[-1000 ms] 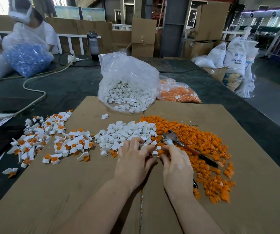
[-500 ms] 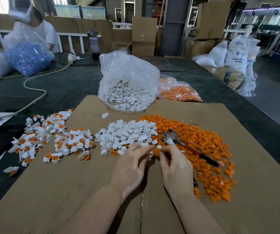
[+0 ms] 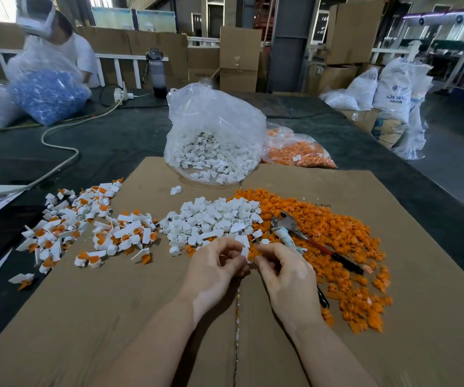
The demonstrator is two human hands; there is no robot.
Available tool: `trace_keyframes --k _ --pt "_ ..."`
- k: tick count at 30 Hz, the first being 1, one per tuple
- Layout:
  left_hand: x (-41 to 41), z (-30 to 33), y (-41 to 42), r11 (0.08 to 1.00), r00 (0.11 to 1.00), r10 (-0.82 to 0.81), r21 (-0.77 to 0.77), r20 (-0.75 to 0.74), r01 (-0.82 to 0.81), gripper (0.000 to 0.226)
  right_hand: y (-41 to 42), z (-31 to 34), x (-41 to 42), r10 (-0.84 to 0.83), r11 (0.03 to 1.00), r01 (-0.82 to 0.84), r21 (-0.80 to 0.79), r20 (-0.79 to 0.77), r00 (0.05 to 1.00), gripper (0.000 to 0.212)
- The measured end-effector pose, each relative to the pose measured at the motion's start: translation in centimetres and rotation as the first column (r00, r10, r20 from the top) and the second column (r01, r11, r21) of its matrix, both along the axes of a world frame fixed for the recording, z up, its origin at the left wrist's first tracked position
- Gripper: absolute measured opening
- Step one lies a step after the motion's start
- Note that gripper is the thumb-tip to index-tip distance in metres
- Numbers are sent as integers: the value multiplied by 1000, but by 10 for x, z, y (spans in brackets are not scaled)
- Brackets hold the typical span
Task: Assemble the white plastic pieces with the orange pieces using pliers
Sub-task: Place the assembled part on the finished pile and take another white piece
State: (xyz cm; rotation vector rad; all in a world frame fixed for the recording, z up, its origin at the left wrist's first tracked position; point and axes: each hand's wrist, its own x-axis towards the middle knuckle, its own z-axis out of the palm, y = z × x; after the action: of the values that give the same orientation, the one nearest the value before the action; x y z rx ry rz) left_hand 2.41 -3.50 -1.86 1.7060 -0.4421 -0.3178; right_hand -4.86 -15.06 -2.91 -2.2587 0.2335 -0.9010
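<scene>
both hands (image 3: 249,261) pinch white piece (image 3: 244,251)

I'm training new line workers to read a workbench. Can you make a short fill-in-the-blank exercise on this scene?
1. The metal pliers with dark handles lie on the loose pile of ____ plastic pieces.
2. The finished white-and-orange assemblies lie to the ____ of the loose white plastic pieces.
3. The left hand and right hand work above the brown ____ sheet.

Missing words: orange; left; cardboard

One head-worn camera looks forward and down, close over the cardboard sheet (image 3: 85,317), workshop behind.
</scene>
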Motion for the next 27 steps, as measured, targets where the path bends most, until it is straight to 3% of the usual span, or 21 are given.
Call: trace_keyframes --k 6,20,24,27 --pt "-1 0 -1 998 1000 -25 -53 2 25 20 2 1 0 -25 1000 25 -12 -40 999 4" --pt "-11 -2 -3 991 975 -19 131 223 -10 29 3 -1 2 -25 1000 24 -15 -65 998 9" --pt "-6 0 -3 1000 1000 4 4 18 -4 23 1 0 1 40 997 -37 61 -52 998 1" --pt "-3 1 -2 992 992 -9 -127 -126 -8 23 0 -1 1 42 993 -38 111 -35 999 7"
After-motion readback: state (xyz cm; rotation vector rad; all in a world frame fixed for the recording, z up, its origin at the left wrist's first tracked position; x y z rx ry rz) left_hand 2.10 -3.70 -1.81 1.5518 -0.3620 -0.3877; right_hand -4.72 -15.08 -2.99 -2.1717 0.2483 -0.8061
